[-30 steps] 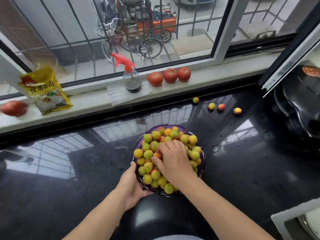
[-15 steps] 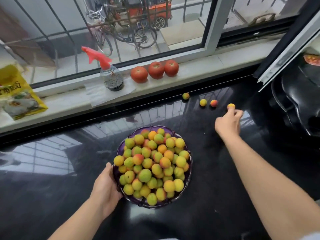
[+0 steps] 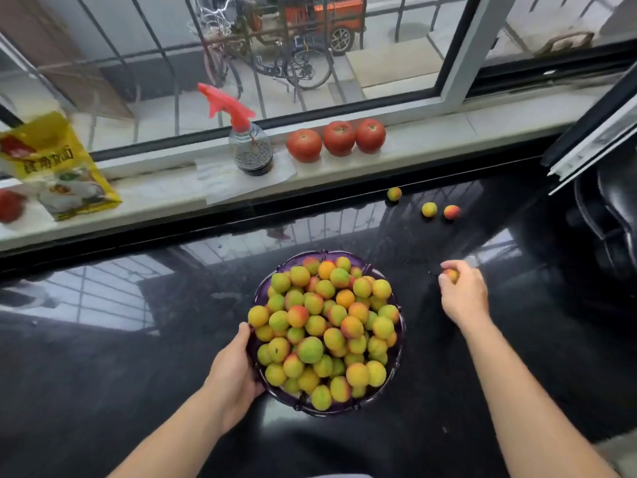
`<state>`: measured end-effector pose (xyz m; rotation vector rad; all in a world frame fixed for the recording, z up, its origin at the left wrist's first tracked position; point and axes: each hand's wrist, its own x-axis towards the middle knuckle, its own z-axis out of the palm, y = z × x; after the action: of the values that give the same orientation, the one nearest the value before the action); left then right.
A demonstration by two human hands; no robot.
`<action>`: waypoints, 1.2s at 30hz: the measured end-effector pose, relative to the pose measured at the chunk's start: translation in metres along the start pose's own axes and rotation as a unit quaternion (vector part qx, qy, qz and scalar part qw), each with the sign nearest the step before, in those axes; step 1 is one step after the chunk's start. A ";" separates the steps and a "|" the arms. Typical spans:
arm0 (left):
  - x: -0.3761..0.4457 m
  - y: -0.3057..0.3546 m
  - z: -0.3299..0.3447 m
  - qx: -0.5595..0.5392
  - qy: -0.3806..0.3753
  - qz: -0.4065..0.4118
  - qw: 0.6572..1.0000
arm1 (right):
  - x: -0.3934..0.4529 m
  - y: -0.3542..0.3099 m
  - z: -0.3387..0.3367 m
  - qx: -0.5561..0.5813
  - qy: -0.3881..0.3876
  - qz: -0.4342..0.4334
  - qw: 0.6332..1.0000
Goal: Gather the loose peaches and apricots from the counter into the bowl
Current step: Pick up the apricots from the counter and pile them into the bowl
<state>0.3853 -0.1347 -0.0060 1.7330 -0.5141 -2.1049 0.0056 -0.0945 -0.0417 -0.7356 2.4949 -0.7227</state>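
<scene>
Your left hand (image 3: pixel 238 370) grips the left rim of the fruit-heaped purple glass bowl (image 3: pixel 396 363) at lower centre of the glossy black stone counter (image 3: pixel 103 357). Your right hand (image 3: pixel 463 293), right of the bowl, holds one small orange-red fruit (image 3: pixel 451 274). Three loose yellow-red fruits (image 3: pixel 429 209) lie upper right, below the windowsill's three red tomatoes (image 3: pixel 337 138).

Purple bowl (image 3: pixel 400 326) heaped with fruit; three loose apricots (image 3: pixel 429 209) near counter's back edge.

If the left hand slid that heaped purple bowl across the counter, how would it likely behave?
The bowl probably slides easily, since the black counter looks glossy. It is likely heavy: fruit is piled above its rim. Top fruits near the edge could roll off if jolted.
</scene>
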 end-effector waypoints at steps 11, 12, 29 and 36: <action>-0.023 0.003 -0.005 0.091 0.027 0.012 0.995 | -0.143 -0.079 -0.014 0.110 -0.138 -0.229 0.957; -0.025 0.003 -0.005 0.087 0.030 0.012 0.996 | -0.140 -0.089 -0.013 0.078 -0.141 -0.257 0.953; -0.029 0.010 -0.008 0.107 0.051 0.035 0.992 | -0.135 -0.121 0.013 -0.155 -0.092 -0.408 0.895; -0.018 0.022 -0.015 0.138 0.025 0.092 0.986 | -0.037 -0.065 -0.013 -0.032 -0.022 -0.180 0.983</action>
<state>0.4044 -0.1457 0.0181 1.7984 -0.9519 -1.9292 0.0503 -0.1149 0.0155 -1.2330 2.3796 -0.7406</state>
